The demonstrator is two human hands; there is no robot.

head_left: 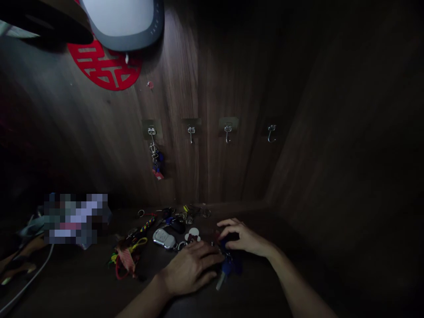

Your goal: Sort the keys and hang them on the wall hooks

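My left hand (195, 267) lies low over the dark shelf, palm down, its fingers stretched toward a bunch of keys (227, 267) with blue heads. I cannot tell whether those fingertips touch the keys. From the right, my right hand (243, 238) curls its thumb and fingers around the upper part of the same bunch, where something blue and dark red shows. One key of the bunch points down toward me. Just beyond my left hand are a silver key fob (164, 239) and a white round-eared charm (193, 235) with a dark red bow.
More keys (185, 216) lie along the wall, with braided cords (127, 258) at left. Metal hooks (228, 132) line the wood wall; the leftmost carries a key bunch (155, 157). A cap (124, 22) hangs above, over a red cut-out (106, 73). A white cable (36, 274) runs at left.
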